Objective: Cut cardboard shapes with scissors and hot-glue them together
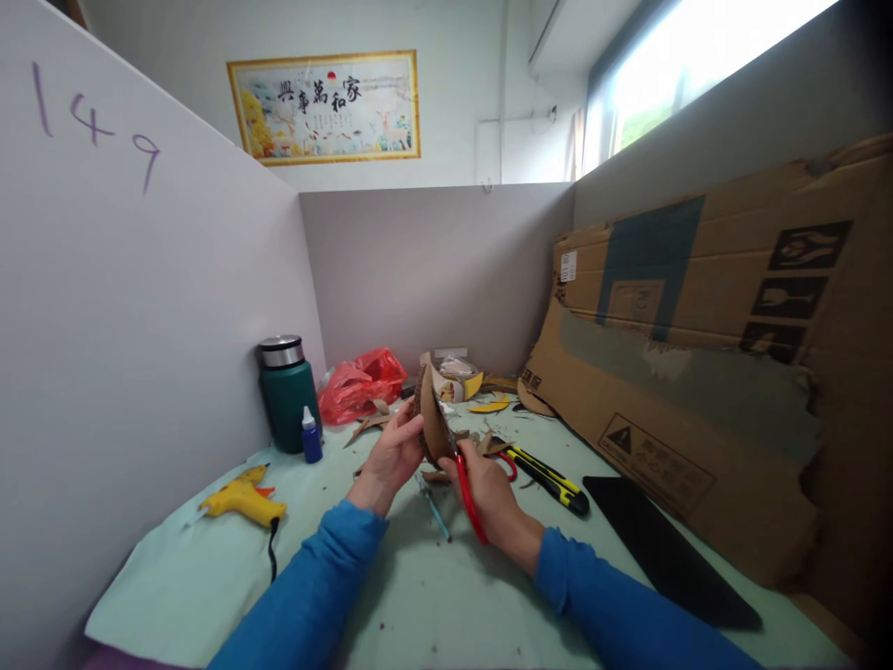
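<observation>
Near the middle of the table, my left hand (392, 456) is closed on a curved piece of brown cardboard (433, 423), held up on edge with its corrugated rim showing. My right hand (489, 489) grips red-handled scissors (469, 498). Their dark blades lie along the cardboard's right face; whether they are cutting into it I cannot tell. Below both hands a light-blue pen (433, 507) rests on the pale green cloth. A black and yellow utility knife (548, 476) lies just right of my right hand.
A yellow glue gun (244, 498), a green bottle (287, 400) and a small blue bottle (311, 437) are on the left. Behind stand a red plastic bag (363, 383) and cardboard scraps (492, 406). A large cardboard sheet (670, 400) leans right, beside a black flat board (670, 549).
</observation>
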A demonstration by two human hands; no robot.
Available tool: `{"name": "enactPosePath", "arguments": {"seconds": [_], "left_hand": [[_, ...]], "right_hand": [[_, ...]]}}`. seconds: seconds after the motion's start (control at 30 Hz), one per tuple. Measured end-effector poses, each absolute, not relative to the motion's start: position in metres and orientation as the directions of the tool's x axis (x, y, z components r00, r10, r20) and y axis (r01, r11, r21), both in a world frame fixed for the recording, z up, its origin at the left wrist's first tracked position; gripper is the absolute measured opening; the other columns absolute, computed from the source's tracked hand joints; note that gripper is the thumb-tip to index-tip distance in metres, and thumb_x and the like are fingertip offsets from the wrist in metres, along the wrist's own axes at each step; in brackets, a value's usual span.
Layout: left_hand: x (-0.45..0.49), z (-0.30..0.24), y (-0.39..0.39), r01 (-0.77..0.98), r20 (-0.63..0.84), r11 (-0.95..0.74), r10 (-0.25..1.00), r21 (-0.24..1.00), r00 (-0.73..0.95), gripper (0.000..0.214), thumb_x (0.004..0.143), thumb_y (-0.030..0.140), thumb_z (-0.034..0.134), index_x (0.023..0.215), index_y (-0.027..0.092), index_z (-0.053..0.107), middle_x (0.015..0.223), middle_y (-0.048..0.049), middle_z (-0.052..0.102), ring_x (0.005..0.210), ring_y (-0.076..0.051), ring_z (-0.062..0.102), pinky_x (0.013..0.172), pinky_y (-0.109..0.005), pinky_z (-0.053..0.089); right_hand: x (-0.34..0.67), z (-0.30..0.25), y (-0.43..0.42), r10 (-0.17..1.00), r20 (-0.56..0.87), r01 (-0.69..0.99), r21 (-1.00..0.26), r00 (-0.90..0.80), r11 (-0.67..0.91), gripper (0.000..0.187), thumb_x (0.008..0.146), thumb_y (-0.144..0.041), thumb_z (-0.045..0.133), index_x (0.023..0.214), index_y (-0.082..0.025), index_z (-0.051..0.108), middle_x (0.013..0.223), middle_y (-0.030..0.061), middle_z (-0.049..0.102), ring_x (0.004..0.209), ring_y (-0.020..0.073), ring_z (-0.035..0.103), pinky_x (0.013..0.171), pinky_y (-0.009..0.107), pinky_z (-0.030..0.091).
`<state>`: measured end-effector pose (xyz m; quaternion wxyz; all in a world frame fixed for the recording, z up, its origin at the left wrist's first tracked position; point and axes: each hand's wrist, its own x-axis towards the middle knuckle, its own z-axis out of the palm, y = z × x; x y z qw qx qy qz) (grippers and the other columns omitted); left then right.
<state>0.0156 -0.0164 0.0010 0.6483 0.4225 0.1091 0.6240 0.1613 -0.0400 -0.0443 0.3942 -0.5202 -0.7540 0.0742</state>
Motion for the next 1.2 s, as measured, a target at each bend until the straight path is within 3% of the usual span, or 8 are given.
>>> {"name": "enactPosePath", "arguments": {"seconds": [0.47, 1.03, 1.2], "left_hand": [[0.0147, -0.0022, -0.0127, -0.705, 0.373, -0.132, 0.906, 0.697, 0.199, 0.043, 0.068, 0.012, 0.069, 0.11, 0.017, 0.06, 0.105, -0.0065, 0.068, 0.093, -0.02, 0.065, 0.091, -0.035, 0.047], [0.0156, -0.0019, -0.0139, -0.694, 0.382, -0.126, 0.896, 0.709, 0.227, 0.049, 0.069, 0.015, 0.069, 0.116, 0.019, 0.057, 0.106, -0.0066, 0.068, 0.104, -0.024, 0.062, 0.096, -0.039, 0.044], [0.0149, -0.0027, -0.0131, -0.708, 0.356, -0.109, 0.911, 0.698, 0.21, 0.043, 0.07, 0.013, 0.069, 0.111, 0.018, 0.059, 0.104, -0.0062, 0.068, 0.097, -0.021, 0.063, 0.094, -0.037, 0.044]], "right_hand": [[0.1671, -0.0451, -0.0423, 0.814, 0.554, 0.678, -0.532, -0.174, 0.507, 0.023, 0.092, -0.042, 0.04, 0.088, -0.021, 0.047, 0.066, 0.0006, 0.062, 0.059, 0.016, 0.058, 0.053, 0.022, 0.031], [0.1675, -0.0496, -0.0394, 0.803, 0.571, 0.679, -0.521, -0.173, 0.517, 0.028, 0.093, -0.046, 0.04, 0.092, -0.02, 0.049, 0.071, 0.0016, 0.065, 0.063, 0.0169, 0.061, 0.055, 0.023, 0.033], [0.1677, -0.0504, -0.038, 0.798, 0.577, 0.679, -0.517, -0.175, 0.522, 0.029, 0.093, -0.047, 0.04, 0.094, -0.019, 0.05, 0.071, 0.0022, 0.065, 0.063, 0.0174, 0.061, 0.055, 0.024, 0.034]]}}
